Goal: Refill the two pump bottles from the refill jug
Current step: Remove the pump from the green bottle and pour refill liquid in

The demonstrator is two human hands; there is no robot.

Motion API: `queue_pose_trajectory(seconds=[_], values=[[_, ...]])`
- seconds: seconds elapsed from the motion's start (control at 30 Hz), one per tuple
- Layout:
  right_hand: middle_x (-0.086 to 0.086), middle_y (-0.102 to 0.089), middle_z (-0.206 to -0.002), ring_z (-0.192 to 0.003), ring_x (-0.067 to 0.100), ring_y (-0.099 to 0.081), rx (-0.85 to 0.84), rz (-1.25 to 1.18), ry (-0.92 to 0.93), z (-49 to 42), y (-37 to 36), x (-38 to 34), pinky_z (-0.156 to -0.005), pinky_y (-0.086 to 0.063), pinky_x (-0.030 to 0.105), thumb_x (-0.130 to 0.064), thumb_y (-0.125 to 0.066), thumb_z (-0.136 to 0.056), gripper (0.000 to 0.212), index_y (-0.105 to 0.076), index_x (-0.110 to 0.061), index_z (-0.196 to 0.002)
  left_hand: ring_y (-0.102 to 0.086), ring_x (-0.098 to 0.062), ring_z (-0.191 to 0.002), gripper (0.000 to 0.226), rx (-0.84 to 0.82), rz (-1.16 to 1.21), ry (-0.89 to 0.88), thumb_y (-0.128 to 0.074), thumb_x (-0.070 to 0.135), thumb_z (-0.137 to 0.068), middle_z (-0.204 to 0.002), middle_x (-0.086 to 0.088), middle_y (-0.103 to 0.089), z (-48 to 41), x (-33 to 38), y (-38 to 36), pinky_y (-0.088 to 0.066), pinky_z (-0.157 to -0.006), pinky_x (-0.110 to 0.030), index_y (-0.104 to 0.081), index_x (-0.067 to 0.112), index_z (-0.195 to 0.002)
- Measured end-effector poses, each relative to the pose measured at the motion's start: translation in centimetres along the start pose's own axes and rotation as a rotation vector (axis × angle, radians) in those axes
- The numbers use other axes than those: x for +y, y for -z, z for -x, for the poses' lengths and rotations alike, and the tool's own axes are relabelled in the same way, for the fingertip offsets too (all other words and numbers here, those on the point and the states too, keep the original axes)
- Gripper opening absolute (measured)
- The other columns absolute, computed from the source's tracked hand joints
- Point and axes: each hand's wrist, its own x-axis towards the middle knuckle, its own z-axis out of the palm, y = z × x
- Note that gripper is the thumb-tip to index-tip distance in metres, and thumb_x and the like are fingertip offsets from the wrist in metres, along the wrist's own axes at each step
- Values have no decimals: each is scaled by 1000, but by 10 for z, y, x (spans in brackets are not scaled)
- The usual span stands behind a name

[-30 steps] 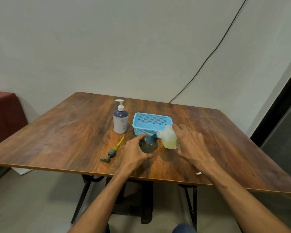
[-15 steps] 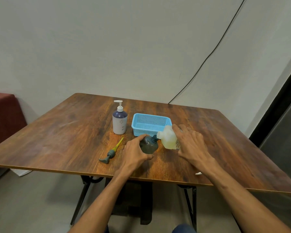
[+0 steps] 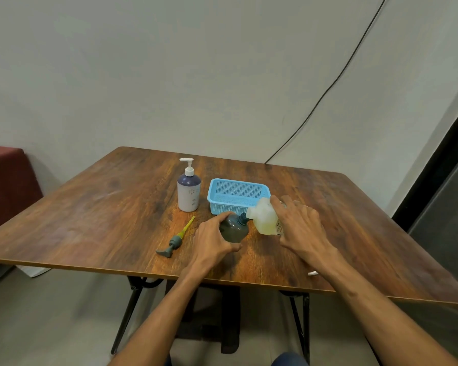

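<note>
The left hand [image 3: 214, 240] curls around the dark bottle [image 3: 232, 229] and holds it on the worktop [image 3: 90, 212]. The right hand [image 3: 299, 225] wraps its fingers over the refill jug [image 3: 263, 219] and holds it tipped. The jug's mouth meets the small neck of the dark bottle, right between the two hands. I cannot tell if soap is running. The neck is small, so if the right hand tips the jug too far or slips sideways, the yellow soap could miss and run onto the worktop. The bottle is dark, so it is hard to see how full it is, and it could spill over. If the left hand lets go, the jug could push the bottle over. The pump top [image 3: 175, 240] lies just outside the left hand, where a spill might reach it. The white pump bottle [image 3: 188, 192] stands past the left hand with its pump on, so it seems not yet opened. The blue basket [image 3: 236, 192] sits just past both hands.
</note>
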Motion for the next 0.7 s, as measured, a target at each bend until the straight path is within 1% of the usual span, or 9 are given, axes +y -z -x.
queue_pose_trajectory(seconds=[0.2,0.4,0.6,0.7], values=[[11,-50,-141,-116,30,-58,-3,2,9,0,1,-1,-83,-53,41,-28,-81,-74,92,-30,-19,-150,-58,-8,-111,88,5,-11,1,-92,33,-60,-128,5,-65,1,-1,0,-51,-96,-26,-54,24,-139],[12,-52,-139,-113,31,-59,-6,-3,12,0,2,-1,-79,-54,41,-26,-81,-73,90,-33,-18,-149,-58,-9,-112,88,2,-4,5,-91,32,-61,-128,5,-64,1,-1,0,-52,-97,-28,-53,24,-139],[11,-50,-142,-118,31,-58,-5,2,13,0,3,-1,-84,-53,42,-28,-81,-74,91,-31,-19,-150,-57,-10,-114,89,-3,-4,9,-91,33,-62,-131,3,-63,1,-2,0,-50,-99,-29,-52,24,-140],[12,-51,-142,-117,32,-59,-5,3,8,1,3,-1,-83,-54,43,-29,-83,-73,92,-33,-19,-149,-56,-8,-113,88,-6,0,9,-91,33,-62,-130,4,-63,2,-2,-1,-48,-96,-24,-52,24,-140]])
